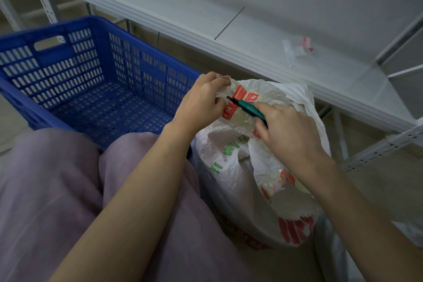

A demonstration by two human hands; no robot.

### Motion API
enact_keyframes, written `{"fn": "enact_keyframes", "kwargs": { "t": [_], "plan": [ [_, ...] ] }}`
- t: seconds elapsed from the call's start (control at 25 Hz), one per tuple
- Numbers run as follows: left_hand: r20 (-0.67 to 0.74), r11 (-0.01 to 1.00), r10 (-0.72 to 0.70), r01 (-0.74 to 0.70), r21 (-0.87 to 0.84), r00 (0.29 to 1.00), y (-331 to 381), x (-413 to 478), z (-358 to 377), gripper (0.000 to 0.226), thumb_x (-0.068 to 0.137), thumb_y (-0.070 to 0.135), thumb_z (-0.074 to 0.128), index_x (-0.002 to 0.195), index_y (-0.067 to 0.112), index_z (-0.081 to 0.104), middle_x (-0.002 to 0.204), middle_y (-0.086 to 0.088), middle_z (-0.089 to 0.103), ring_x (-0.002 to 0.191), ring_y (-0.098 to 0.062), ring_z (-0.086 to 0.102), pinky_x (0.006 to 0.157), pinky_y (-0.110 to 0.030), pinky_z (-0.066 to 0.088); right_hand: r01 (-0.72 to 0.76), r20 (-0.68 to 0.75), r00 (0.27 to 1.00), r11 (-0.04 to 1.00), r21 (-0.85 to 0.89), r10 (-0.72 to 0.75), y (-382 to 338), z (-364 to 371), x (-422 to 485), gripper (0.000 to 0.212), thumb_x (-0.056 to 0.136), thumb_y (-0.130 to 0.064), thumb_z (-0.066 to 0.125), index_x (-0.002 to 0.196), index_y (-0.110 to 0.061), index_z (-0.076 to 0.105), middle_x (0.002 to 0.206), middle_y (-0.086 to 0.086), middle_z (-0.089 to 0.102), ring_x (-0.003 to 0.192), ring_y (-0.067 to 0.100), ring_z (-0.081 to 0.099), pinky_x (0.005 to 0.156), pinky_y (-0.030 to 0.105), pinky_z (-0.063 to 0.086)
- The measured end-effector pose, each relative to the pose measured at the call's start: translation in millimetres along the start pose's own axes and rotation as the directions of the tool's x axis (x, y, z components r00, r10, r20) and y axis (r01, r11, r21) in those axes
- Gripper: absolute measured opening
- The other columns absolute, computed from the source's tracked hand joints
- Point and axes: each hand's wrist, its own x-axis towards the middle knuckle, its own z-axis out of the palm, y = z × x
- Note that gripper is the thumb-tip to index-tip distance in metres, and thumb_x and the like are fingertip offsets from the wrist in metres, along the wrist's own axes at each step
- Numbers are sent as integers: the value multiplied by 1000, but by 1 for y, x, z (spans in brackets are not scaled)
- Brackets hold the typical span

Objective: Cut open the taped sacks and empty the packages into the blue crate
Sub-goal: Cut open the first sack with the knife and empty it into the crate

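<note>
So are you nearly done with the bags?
Not nearly. Nothing looks done yet: the blue crate holds no packages. In hand: the left hand grips the taped top of the white sack while the right hand holds the green knife with its blade at the tape. Left to do: cut it open and tip the packages into the crate.

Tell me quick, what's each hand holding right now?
Left hand: pinches the taped top of the white sack.
Right hand: grips the green cutter, its blade at the sack's top.
</note>
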Motion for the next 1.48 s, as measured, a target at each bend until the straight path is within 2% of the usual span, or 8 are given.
{"fn": "enact_keyframes", "kwargs": {
  "t": [0.16, 0.4, 0.64, 0.76, 1.0, 1.24, 1.36, 1.48],
  "plan": [
    [72, 993, 44, -52, 110, 996, 0, -5, 0, 43, 82, 0, 46, 123, 7, 56, 124, -6, 51, 116, -23, 43, 86, -42, 47, -47, 172, 984, 998, -52, 55, -2, -15, 14, 34, 94, -30, 48, 126, -28, 58, 99, 4, 65, 86, 24, 60, 61, 28, 37],
    [184, 969, 83, -122, 213, 980, 5, -6, 2, 39, 87, 1, 42, 122, 7, 57, 129, -5, 49, 116, -21, 43, 77, -39, 49, -66, 346, 934, 995, -76, 89, -15, -11, 28, 26, 90, -28, 56, 111, -15, 63, 69, 0, 42, 70, 20, 46, 47, 26, 28],
    [239, 962, 59, -119, 245, 969, 3, -10, 6, 40, 88, -1, 41, 122, 9, 59, 126, -4, 49, 115, -20, 45, 71, -35, 47, -96, 438, 893, 994, -43, 105, -20, -9, 24, 6, 91, -19, 55, 88, -14, 54, 62, 1, 41, 61, 19, 49, 49, 24, 39],
    [237, 972, 37, -90, 216, 971, 2, -8, 10, 36, 91, 1, 40, 118, 10, 61, 122, -5, 50, 112, -20, 47, 70, -37, 48, -112, 465, 880, 994, -9, 103, -10, -6, 21, 19, 89, -23, 58, 101, -9, 63, 65, 3, 50, 63, 20, 56, 60, 30, 53],
    [266, 975, 35, -91, 202, 963, -1, -9, 22, 32, 93, 4, 41, 111, 10, 67, 122, -5, 51, 106, -22, 53, 67, -35, 45, -192, 513, 848, 980, 60, 134, 0, 9, -7, 36, 85, -30, 59, 115, -12, 63, 88, 8, 61, 73, 22, 60, 59, 30, 48],
    [182, 966, 144, -178, 189, 973, -9, -5, 10, 33, 84, -1, 43, 102, 1, 71, 111, -14, 59, 101, -32, 56, 75, -46, 50, -162, 468, 877, 984, 75, 109, -19, 7, 30, 10, 89, -20, 58, 87, -16, 48, 67, 0, 40, 68, 19, 46, 48, 27, 30],
    [196, 966, 79, -123, 227, 977, -18, -8, 3, 31, 84, -5, 45, 101, 1, 71, 113, -14, 59, 104, -31, 55, 77, -48, 49, -137, 470, 878, 988, 75, 86, -33, 13, 44, 10, 90, -17, 58, 96, -17, 50, 80, 2, 43, 78, 21, 47, 47, 26, 29],
    [228, 963, 67, -123, 241, 971, -14, -10, 4, 24, 83, -4, 53, 97, 2, 72, 115, -13, 58, 104, -31, 55, 74, -46, 49, -134, 466, 880, 989, 61, 90, -42, 19, 54, 23, 93, -16, 52, 116, -11, 56, 103, 8, 56, 95, 25, 57, 64, 29, 38]
  ]
}}
